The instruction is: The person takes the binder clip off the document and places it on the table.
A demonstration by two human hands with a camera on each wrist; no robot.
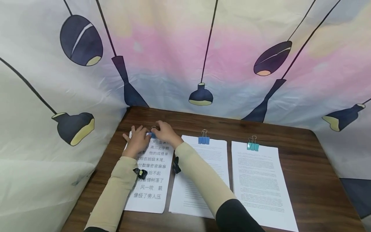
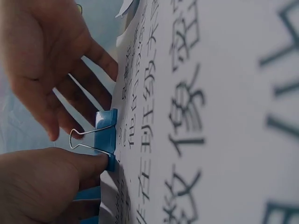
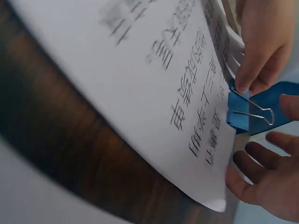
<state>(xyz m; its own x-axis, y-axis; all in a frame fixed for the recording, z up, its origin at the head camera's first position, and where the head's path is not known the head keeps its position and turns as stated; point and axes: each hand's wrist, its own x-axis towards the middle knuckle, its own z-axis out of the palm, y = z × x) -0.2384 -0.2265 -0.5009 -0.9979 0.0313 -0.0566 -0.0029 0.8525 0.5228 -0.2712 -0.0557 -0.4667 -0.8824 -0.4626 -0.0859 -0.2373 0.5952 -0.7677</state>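
Observation:
A blue binder clip [image 2: 105,133] with wire handles sits on the top edge of a stack of large-print sheets [image 1: 150,190], the leftmost on the table. My left hand [image 1: 136,142] is at the clip's left side; its thumb [image 3: 245,79] presses the clip's front near one end, a finger behind it. To the right of the clip, my right hand [image 1: 166,133] reaches over the sheets' top edge. Its fingers [image 3: 259,163] are spread and loosely bent beside the wire handles, with nothing gripped between them.
A middle paper stack [image 1: 197,196] with a blue clip [image 1: 204,140] lies under my right forearm. Farther right is another stack [image 1: 258,180] with a teal clip [image 1: 253,146]. The dark wooden table [image 1: 313,180] meets a lamp-patterned cloth [image 1: 174,64] at its back edge.

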